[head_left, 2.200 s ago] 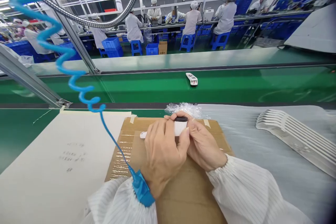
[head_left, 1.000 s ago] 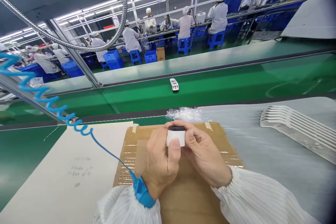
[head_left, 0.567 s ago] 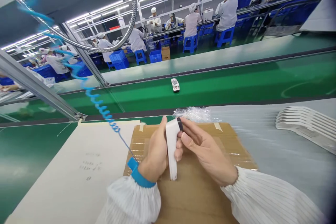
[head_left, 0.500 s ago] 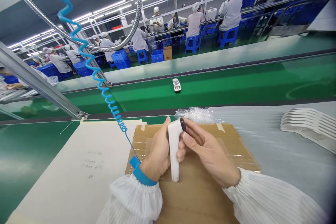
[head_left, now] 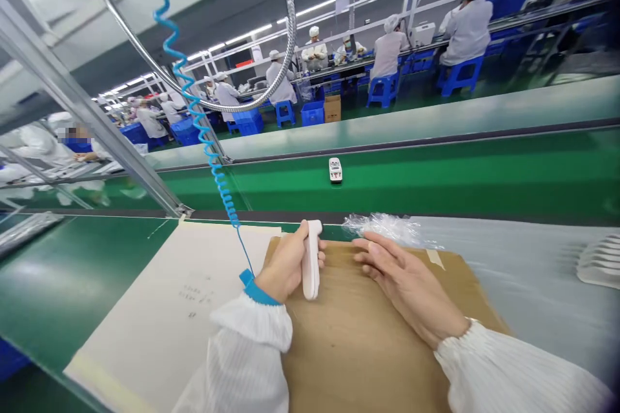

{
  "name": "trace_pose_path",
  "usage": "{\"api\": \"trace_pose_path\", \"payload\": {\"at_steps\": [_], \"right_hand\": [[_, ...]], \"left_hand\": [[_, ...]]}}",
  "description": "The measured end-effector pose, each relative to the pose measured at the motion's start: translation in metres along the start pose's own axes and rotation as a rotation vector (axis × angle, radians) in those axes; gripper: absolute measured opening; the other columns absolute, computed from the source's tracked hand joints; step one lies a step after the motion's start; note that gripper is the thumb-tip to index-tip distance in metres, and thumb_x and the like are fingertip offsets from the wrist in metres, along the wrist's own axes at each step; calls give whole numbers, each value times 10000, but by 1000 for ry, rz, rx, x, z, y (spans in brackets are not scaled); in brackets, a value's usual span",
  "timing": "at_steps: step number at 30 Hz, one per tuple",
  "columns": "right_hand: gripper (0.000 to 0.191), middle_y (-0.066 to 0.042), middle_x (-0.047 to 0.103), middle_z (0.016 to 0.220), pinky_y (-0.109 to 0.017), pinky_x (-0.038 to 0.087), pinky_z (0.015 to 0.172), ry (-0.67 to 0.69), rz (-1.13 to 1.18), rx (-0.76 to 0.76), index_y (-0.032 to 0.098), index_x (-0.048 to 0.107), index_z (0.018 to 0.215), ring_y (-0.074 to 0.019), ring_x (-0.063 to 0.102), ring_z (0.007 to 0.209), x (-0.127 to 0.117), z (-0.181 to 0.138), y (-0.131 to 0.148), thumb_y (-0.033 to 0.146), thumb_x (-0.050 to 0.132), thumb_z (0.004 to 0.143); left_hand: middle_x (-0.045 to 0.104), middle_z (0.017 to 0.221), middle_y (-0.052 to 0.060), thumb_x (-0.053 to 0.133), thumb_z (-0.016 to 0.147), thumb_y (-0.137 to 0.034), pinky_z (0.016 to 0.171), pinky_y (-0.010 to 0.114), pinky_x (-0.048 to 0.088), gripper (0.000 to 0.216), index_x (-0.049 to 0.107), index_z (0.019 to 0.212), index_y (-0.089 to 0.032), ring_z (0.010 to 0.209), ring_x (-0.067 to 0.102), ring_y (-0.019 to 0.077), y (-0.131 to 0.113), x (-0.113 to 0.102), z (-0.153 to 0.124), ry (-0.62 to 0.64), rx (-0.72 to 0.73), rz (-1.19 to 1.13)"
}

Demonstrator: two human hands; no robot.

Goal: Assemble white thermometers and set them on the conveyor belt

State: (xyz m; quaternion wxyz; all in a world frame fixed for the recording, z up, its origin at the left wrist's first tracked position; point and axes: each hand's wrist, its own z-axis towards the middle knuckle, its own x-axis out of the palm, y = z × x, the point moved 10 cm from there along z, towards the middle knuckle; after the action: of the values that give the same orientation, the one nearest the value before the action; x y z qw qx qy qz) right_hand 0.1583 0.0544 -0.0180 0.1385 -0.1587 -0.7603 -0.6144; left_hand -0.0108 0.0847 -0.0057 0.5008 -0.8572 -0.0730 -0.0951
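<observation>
Left hand (head_left: 285, 263) of mine clamped round a white handheld device (head_left: 310, 268) above the cardboard (head_left: 358, 342), my right hand (head_left: 403, 274) apart from it, loosely unfurled, crumpled clear plastic (head_left: 390, 227) just beyond

Cool white light fills the room, with strip lights (head_left: 248, 35) glowing overhead and glints on the crumpled plastic (head_left: 385, 227). Wide-angle stretch skews the edges, the right corners darken, and the handwriting (head_left: 196, 293) seems too soft to read
</observation>
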Motion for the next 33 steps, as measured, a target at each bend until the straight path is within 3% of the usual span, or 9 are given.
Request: {"api": "trace_pose_path", "payload": {"at_steps": [7, 9, 12, 14, 17, 21, 24, 28, 33], "right_hand": [[516, -59, 704, 1132, -297, 570, 802, 54, 20, 18, 243, 658, 1184, -178, 623, 905, 0, 5, -1, 498, 797, 757], [524, -54, 711, 1101, -302, 565, 791, 53, 18, 21, 249, 665, 1173, -178, 617, 889, 1, 4, -2, 507, 807, 740], [495, -65, 720, 1038, -331, 552, 768, 54, -4, -8, 234, 691, 1116, -188, 614, 849, 4, 3, 0, 515, 812, 727], [466, -72, 719, 993, -343, 533, 753, 61, -11, -41, 216, 703, 1076, -192, 608, 823, 6, 3, 2, 525, 797, 740], [473, -69, 711, 972, -340, 503, 761, 81, -17, -51, 205, 693, 1085, -185, 595, 812, 7, 5, 0, 545, 766, 765], [498, -62, 698, 995, -333, 485, 789, 114, -54, -34, 207, 655, 1129, -176, 595, 832, 7, 9, -7, 566, 729, 794], [510, -69, 695, 978, -335, 488, 779, 120, -77, -45, 196, 636, 1118, -177, 594, 823, 9, 8, -4, 579, 719, 791], [492, -100, 698, 1049, -388, 508, 824, 43, -194, -144, 202, 610, 1126, -207, 618, 858, 2, 6, 11, 577, 661, 812], [408, -143, 596, 1349, -525, 465, 984, -282, -688, -470, 213, 619, 1198, -315, 580, 1172, -34, 9, 43, 413, 549, 850]], "left_hand": [[623, 826, 70, 700, 865, -181, 631, 238, 489, 154, 584, 923, -99, 688, 600, 119, -128, -86, 60, -417, 302, 424], [639, 940, 69, 676, 889, -208, 712, 278, 529, 175, 599, 1007, -105, 786, 620, 136, -149, -103, 67, -531, 364, 543], [630, 1110, 84, 629, 929, -299, 837, 377, 554, 260, 614, 1115, -118, 961, 629, 187, -156, -110, 69, -638, 437, 725], [593, 1239, 112, 612, 939, -325, 923, 445, 530, 332, 594, 1206, -128, 1089, 602, 230, -155, -100, 71, -667, 500, 836], [537, 1350, 131, 617, 934, -335, 1012, 514, 470, 380, 578, 1258, -142, 1214, 540, 275, -154, -63, 93, -641, 561, 985], [603, 1259, 113, 648, 903, -359, 1044, 513, 423, 369, 605, 1210, -158, 1202, 547, 274, -145, 7, 143, -498, 544, 1110], [655, 1158, 129, 610, 915, -373, 1013, 484, 408, 277, 614, 1130, -198, 1190, 548, 309, -129, 43, 165, -442, 526, 1124], [664, 1107, 138, 605, 895, -256, 976, 450, 390, 125, 571, 1008, -212, 1167, 551, 317, -113, 49, 159, -435, 525, 1077], [643, 1028, 110, 739, 748, -204, 821, 355, 434, 340, 525, 1012, -192, 915, 607, 239, -117, 27, 116, -412, 554, 882]]}}
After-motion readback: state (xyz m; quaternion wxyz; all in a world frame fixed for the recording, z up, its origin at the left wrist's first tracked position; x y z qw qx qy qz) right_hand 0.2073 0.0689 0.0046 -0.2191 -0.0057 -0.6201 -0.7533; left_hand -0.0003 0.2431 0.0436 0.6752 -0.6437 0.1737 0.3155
